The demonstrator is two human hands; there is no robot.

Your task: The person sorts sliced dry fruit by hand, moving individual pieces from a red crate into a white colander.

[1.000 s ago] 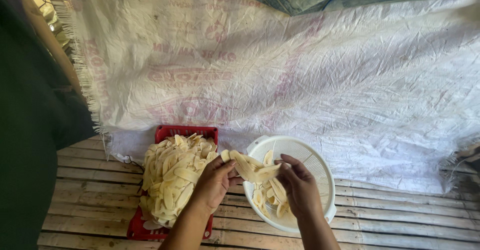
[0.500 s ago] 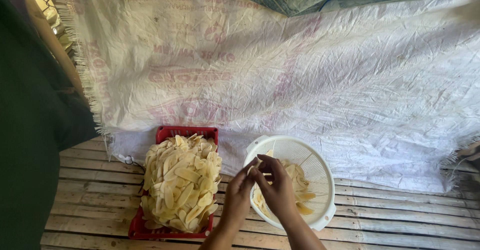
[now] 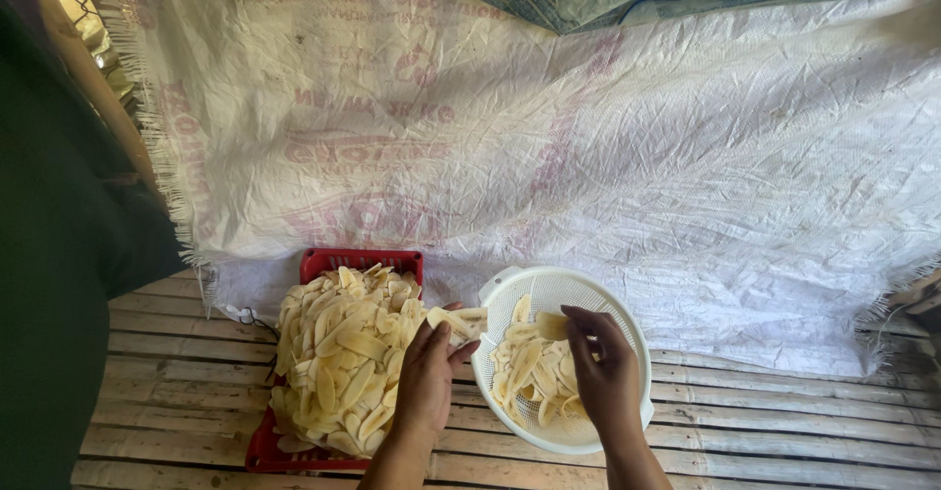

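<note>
At the far left a dark sleeve of the person's clothing fills the edge of the view; next to it, on the slatted bamboo platform, stands a red crate heaped well above its rim with pale yellow slices, long and thin, lying loose over one another; just right of the heap the left hand is raised, its fingers curled closed around a few slices whose ends stick out above the thumb; beside it sits a white perforated colander, partly filled with more of the same slices; over its bowl the right hand pinches a single slice between thumb and fingertips, the other fingers folded loosely; behind everything hangs a crumpled white woven sheet with faded red print. The slices look light, thin and somewhat bendy, probably moist and a little slippery, and likely to snap if squeezed; a gentle pinch across the flat middle, or a loose handful, seems the safest hold.
</note>
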